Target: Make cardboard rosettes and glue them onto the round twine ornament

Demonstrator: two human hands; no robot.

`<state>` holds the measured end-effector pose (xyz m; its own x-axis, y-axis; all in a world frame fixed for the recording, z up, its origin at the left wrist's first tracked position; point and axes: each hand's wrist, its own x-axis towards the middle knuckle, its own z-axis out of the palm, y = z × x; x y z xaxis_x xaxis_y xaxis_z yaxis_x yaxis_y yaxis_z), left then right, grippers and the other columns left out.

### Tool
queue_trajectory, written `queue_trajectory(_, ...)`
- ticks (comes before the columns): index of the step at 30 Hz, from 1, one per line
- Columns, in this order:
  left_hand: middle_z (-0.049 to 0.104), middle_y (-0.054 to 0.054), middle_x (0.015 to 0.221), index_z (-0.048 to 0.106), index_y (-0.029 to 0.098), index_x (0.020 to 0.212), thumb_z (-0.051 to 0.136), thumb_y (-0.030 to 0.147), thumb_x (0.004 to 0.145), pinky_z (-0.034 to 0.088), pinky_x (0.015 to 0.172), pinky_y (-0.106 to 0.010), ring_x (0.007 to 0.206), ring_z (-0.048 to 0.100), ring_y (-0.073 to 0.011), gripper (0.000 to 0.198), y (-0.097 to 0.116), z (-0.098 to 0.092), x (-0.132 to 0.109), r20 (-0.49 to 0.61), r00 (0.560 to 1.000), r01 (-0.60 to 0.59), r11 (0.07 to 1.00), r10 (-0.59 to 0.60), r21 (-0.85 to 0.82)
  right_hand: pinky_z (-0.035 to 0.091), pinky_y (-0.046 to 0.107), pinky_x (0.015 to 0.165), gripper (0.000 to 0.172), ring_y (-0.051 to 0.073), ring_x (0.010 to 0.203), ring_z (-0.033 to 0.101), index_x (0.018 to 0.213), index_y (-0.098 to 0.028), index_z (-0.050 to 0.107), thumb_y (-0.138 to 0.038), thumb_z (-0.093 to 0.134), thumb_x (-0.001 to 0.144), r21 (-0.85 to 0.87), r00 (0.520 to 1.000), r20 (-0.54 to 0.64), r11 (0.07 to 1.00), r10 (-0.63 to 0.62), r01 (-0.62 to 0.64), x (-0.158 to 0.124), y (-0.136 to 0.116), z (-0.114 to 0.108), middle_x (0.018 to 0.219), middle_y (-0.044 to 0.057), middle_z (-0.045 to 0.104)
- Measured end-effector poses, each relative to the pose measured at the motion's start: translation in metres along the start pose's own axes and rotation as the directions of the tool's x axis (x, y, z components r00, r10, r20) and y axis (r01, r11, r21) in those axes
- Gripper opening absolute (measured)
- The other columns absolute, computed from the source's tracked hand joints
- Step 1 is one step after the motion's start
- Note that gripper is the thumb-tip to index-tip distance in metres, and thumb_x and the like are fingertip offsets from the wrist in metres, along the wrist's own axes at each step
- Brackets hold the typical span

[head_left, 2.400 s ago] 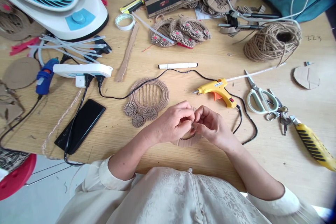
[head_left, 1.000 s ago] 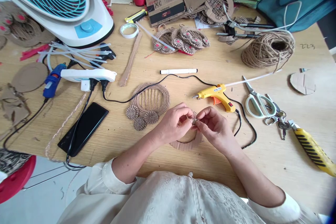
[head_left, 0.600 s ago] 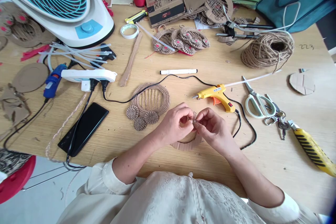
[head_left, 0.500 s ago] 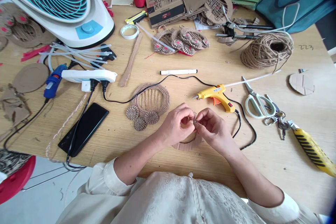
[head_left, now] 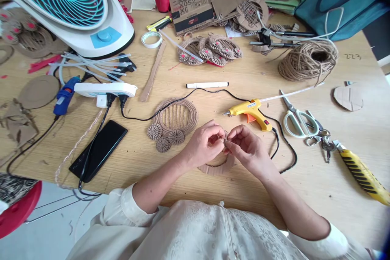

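Note:
My left hand (head_left: 209, 142) and my right hand (head_left: 248, 146) meet fingertip to fingertip near the table's front edge. Both are closed in a pinch on something small between them, mostly hidden by the fingers. Beneath them lies a cardboard ring (head_left: 217, 168), partly covered by the hands. Left of my hands rests a twine-wrapped ring (head_left: 195, 115) with strands across its opening. Three pleated cardboard rosettes (head_left: 163, 144) sit at its lower left side. A yellow glue gun (head_left: 250, 109) lies just beyond my right hand, its nozzle pointing left.
Scissors (head_left: 300, 122), keys (head_left: 327, 145) and a yellow utility knife (head_left: 362, 172) lie to the right. A twine ball (head_left: 292, 65) and finished rings (head_left: 210, 48) sit farther back. At left are a phone (head_left: 99, 150), power strip (head_left: 105, 88), blue glue gun (head_left: 65, 95) and fan (head_left: 118, 28). A black cord crosses the middle.
My hands stay almost in place, fingertips still pinched together with only a slight shift. The whole view has moved a little; objects on the table have not visibly moved.

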<state>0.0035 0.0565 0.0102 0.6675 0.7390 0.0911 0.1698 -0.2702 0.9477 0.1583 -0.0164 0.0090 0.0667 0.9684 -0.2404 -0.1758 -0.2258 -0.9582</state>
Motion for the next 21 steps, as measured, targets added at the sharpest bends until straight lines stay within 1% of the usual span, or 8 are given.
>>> queue_trajectory(4,0.054,0.0,0.08,0.056,0.016,0.072,0.051,0.007,0.083,0.039,0.061,-0.022,0.068,0.05,-0.0103,0.015,0.0,0.0,0.0,-0.014,0.999,0.039,0.999,-0.04,-0.027,0.059,0.025,0.06,0.034,0.011,0.065,0.059,0.086,-0.023,0.055,-0.046,0.078,0.079,0.009,1.0,-0.006,1.0,0.004,-0.004,0.002,-0.001,-0.002,0.076,-0.002,0.058)
queue_trajectory(8,0.058,-0.001,0.08,0.063,0.015,0.075,0.049,0.014,0.089,0.04,0.063,-0.024,0.071,0.054,-0.0117,0.019,0.004,-0.005,0.001,0.013,0.996,0.093,0.993,-0.093,-0.074,0.059,0.023,0.06,0.032,0.008,0.064,0.057,0.087,-0.021,0.057,-0.043,0.079,0.079,0.022,1.0,0.01,1.0,-0.017,0.017,0.003,-0.003,-0.005,0.077,-0.002,0.057)
queue_trajectory(11,0.06,-0.001,0.081,0.065,0.015,0.079,0.049,0.013,0.087,0.042,0.063,-0.024,0.068,0.056,-0.0111,0.018,0.007,-0.007,0.001,0.028,0.991,0.133,0.985,-0.13,-0.111,0.059,0.022,0.06,0.03,0.009,0.066,0.058,0.087,-0.021,0.057,-0.041,0.078,0.08,0.03,0.999,0.013,0.999,-0.031,0.03,0.003,-0.005,-0.005,0.077,-0.002,0.058)
queue_trajectory(16,0.062,-0.001,0.083,0.063,0.015,0.079,0.052,0.015,0.084,0.05,0.067,-0.024,0.071,0.063,-0.0118,0.012,0.006,-0.005,0.002,0.075,0.978,0.207,0.938,-0.194,-0.279,0.057,0.023,0.06,0.028,0.01,0.066,0.062,0.088,-0.021,0.059,-0.041,0.077,0.082,0.025,1.0,0.014,0.999,-0.025,0.025,0.003,-0.005,-0.007,0.078,-0.001,0.061)
queue_trajectory(19,0.062,-0.001,0.084,0.061,0.015,0.081,0.056,0.018,0.084,0.052,0.071,-0.025,0.073,0.065,-0.0125,0.007,0.003,-0.006,0.003,0.118,0.968,0.252,0.896,-0.224,-0.367,0.055,0.024,0.062,0.026,0.011,0.066,0.064,0.09,-0.021,0.059,-0.041,0.075,0.084,0.041,1.0,0.02,0.999,0.003,-0.004,0.003,-0.003,-0.011,0.079,0.0,0.064)
queue_trajectory(21,0.063,-0.002,0.086,0.062,0.015,0.083,0.058,0.021,0.085,0.053,0.073,-0.027,0.073,0.066,-0.0129,0.007,0.001,-0.007,0.003,0.147,0.962,0.269,0.875,-0.228,-0.402,0.053,0.025,0.063,0.025,0.011,0.068,0.063,0.089,-0.021,0.06,-0.043,0.072,0.087,0.042,1.0,0.019,0.999,0.004,-0.005,0.004,-0.001,-0.015,0.079,0.0,0.063)
